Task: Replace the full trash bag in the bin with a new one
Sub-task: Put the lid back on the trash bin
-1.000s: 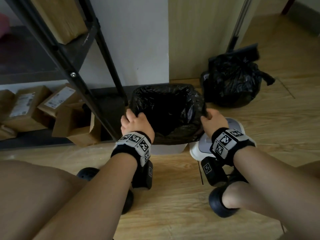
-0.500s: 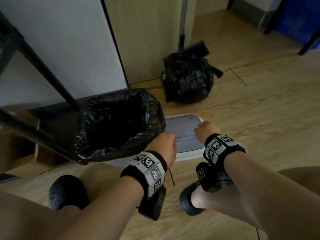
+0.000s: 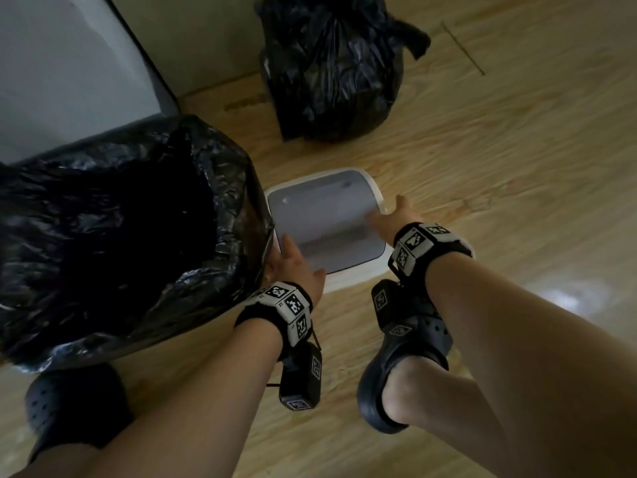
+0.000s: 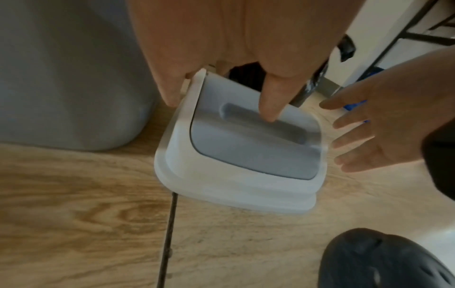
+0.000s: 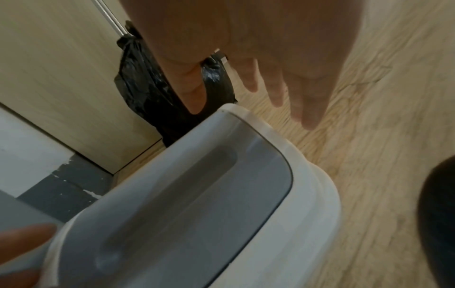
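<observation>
Where floor lies bare, both hands point(image 3: 298, 267) point(image 3: 393, 219) at lid point(image 3: 327, 215).

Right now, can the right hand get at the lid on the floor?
Probably yes. The right hand is open at the right edge of the lid, fingers spread beside its rim, with only bare floor around. The left hand touches the opposite side and does not block it.

Both hands point(image 3: 300, 267) at bin lid point(image 3: 327, 215)
</observation>
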